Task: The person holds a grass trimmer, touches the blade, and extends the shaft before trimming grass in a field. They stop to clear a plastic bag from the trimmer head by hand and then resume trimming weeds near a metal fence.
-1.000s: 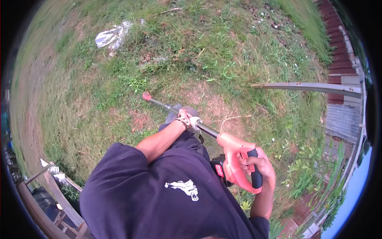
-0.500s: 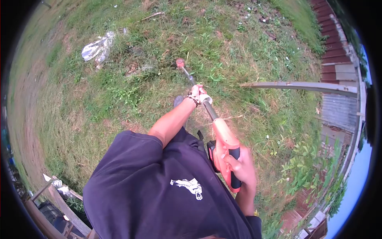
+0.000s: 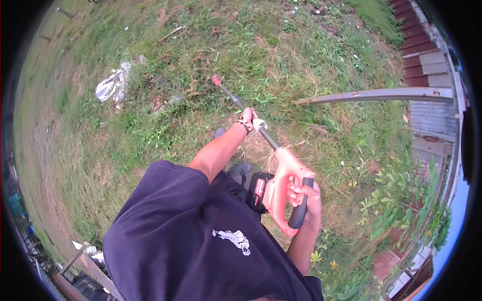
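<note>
A cordless grass trimmer [image 3: 287, 159] with an orange body and a grey shaft slants away from my front across the grass. My right hand [image 3: 310, 199] is closed around its black-gripped rear loop handle. Further along, my left hand [image 3: 247, 116] wraps the shaft beside a pale ring-shaped fitting [image 3: 259, 124]; a beaded bracelet is on that wrist. The black battery pack [image 3: 258, 192] juts from the body's left side. At the far end, the small orange trimmer head [image 3: 216, 80] is down among the grass, its cutting part hidden.
A crumpled white sack [image 3: 113, 85] lies on the grass at left. From the right, a metal beam [image 3: 376, 95] reaches toward the middle, near the shaft. Rusty corrugated sheets [image 3: 414, 65] line the right edge. Leafy plants [image 3: 391, 210] grow at lower right.
The trimmer has rolled so its battery pack shows more fully. Its head appears slightly further left, and the surroundings have shifted in view. Both hands keep their hold.
</note>
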Available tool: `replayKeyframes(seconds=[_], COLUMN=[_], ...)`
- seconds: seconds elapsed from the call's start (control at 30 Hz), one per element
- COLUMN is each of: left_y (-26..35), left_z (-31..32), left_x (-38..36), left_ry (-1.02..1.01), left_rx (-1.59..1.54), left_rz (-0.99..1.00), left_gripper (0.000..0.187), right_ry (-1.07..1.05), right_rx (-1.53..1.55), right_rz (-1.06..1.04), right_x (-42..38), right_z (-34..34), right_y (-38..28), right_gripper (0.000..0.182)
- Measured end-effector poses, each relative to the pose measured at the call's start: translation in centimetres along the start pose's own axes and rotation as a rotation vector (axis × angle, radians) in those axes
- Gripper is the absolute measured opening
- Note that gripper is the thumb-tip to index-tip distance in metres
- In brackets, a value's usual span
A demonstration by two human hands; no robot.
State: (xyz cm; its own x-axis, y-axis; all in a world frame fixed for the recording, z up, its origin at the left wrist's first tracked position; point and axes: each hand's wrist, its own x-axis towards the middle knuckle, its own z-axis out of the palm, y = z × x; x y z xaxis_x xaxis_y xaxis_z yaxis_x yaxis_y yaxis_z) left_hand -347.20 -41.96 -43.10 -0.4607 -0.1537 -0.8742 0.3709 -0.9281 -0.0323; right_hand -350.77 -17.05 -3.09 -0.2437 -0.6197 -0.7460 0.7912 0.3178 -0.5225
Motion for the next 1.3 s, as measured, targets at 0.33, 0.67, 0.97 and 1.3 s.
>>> replayKeyframes(seconds=[0.33,0.67,0.97,1.3], left_y=[-6.7,-16.8,-16.7,-8.6], left_z=[-1.7,2.3,2.7,-3.2], left_x=[-6.1,-3.9,-3.8,-5.8], left_ry=[0.020,-0.082,-0.078,0.075], left_rx=[-0.027,0.217,0.194,0.072], left_rz=[0.020,-0.266,-0.251,-0.034], left_gripper=[0.035,0.040,0.039,0.035], right_ry=[-0.104,0.178,0.192,-0.080], right_rx=[0.523,0.339,0.327,0.373], right_rz=[0.098,-0.134,-0.131,0.056], right_x=[0.4,-5.7,-5.4,-1.4], right_z=[-5.8,-5.3,-4.9,-6.8], right_y=[5.5,7.1,6.7,6.9], right_gripper=[0.027,0.024,0.025,0.024])
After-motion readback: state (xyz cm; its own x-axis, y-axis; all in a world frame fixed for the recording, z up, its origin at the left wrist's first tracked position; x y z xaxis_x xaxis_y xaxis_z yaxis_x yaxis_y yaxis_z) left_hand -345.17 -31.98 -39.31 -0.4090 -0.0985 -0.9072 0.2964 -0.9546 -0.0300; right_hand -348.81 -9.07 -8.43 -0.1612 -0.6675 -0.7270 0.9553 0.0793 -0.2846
